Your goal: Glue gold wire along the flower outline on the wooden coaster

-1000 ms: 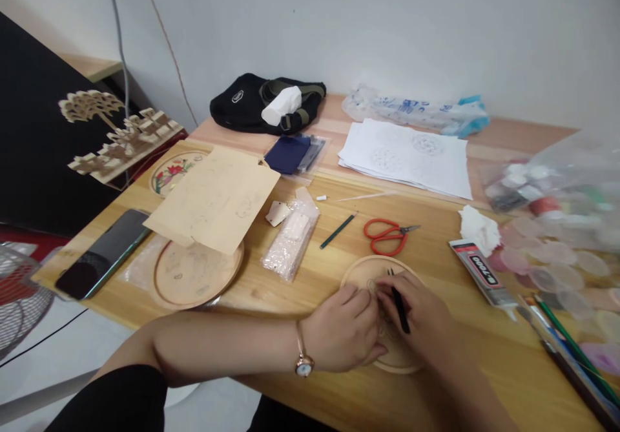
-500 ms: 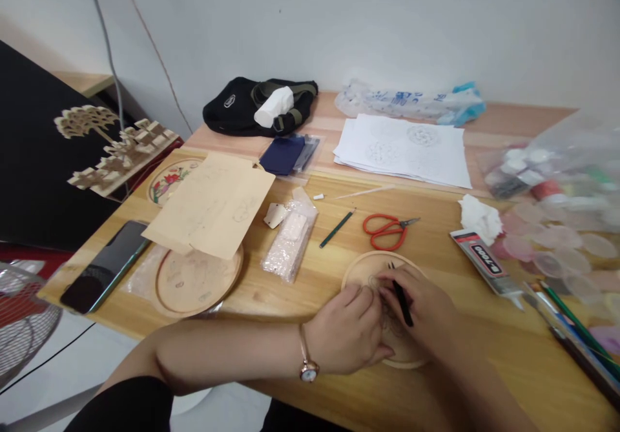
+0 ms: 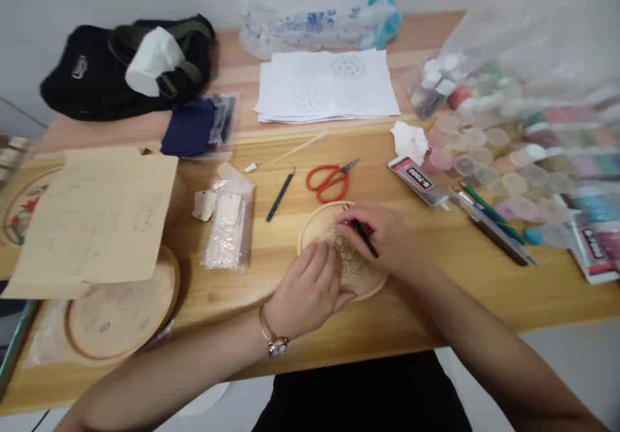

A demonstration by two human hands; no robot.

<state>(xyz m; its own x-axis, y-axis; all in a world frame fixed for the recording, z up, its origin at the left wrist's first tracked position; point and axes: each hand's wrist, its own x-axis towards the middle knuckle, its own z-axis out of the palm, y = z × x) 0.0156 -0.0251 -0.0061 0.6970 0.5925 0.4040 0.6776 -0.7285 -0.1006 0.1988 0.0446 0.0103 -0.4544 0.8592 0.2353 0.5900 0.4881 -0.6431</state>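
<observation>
A round wooden plate (image 3: 361,285) with a curly line drawing on it lies near the table's front edge. My right hand (image 3: 380,235) is closed round a black pen-like tool (image 3: 364,237), over the plate's upper right part. Across the plate's left side rests my left hand (image 3: 312,283), its fingers bent and close together, thumb at the lower rim; whatever its fingertips may hold is hidden. Just behind the plate are red-handled scissors (image 3: 328,183), and a dark green pencil (image 3: 279,194) lies to their left.
Brown paper (image 3: 101,212) covers part of another round plate (image 3: 121,316) at left. Bead packets (image 3: 227,232) lie nearer. White drawings (image 3: 329,86) and a black bag (image 3: 97,73) are behind. A glue tube (image 3: 419,183), brushes (image 3: 494,225) and small pots (image 3: 477,157) stand at right.
The view has swung to the right and down, so the table's things appear further left and higher. More paint pots and a second glue tube now show. Both hands remain at the plate.
</observation>
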